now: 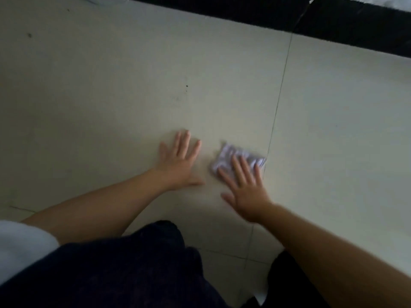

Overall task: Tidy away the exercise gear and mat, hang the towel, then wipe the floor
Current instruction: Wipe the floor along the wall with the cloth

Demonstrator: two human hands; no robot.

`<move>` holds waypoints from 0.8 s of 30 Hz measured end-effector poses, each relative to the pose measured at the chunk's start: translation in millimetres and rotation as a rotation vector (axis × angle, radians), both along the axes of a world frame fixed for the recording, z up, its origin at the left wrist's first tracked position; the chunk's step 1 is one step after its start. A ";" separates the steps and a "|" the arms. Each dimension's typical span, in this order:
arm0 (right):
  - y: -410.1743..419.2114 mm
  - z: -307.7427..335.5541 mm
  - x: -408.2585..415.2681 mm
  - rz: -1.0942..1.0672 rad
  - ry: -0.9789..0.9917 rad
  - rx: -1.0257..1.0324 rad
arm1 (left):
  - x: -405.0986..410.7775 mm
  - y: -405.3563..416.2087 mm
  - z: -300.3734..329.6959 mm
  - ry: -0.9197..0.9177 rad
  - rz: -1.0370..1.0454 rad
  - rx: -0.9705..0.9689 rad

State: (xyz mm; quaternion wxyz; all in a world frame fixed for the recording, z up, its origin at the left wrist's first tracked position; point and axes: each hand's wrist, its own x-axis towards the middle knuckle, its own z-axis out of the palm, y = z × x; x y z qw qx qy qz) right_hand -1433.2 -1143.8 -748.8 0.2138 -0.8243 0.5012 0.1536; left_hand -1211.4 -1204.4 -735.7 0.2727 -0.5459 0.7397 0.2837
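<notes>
Fingers (241, 168) of the right hand (246, 192) lie spread and flat on a small crumpled pale lilac cloth (231, 156), pressing it to the pale cream tiled floor (111, 85) just left of a dark grout line (279, 98). Beside it on the left, the left hand (180, 163) rests open, palm down on bare tile, holding nothing. Dark trousers (133, 263) show nearest, and a black strip (333, 21) runs along the far edge.

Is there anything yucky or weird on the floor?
A few small dark specks mark the pale floor, one ahead of the left hand and one far left. The right hand presses a crumpled white cloth. Nothing spilled or broken.
</notes>
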 end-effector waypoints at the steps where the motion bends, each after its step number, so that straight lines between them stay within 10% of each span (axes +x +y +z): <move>1: 24.8 -0.7 -0.4 0.043 -0.008 0.005 | 2.0 -0.8 -0.9 0.023 0.002 0.012; 15: -228.6 -0.2 1.1 -0.125 0.113 0.043 | 5.5 -28.4 -7.7 0.173 0.135 -0.226; 24: -91.1 -3.2 -2.8 0.280 -0.024 -0.055 | 3.7 -33.9 -33.9 0.190 0.071 -0.408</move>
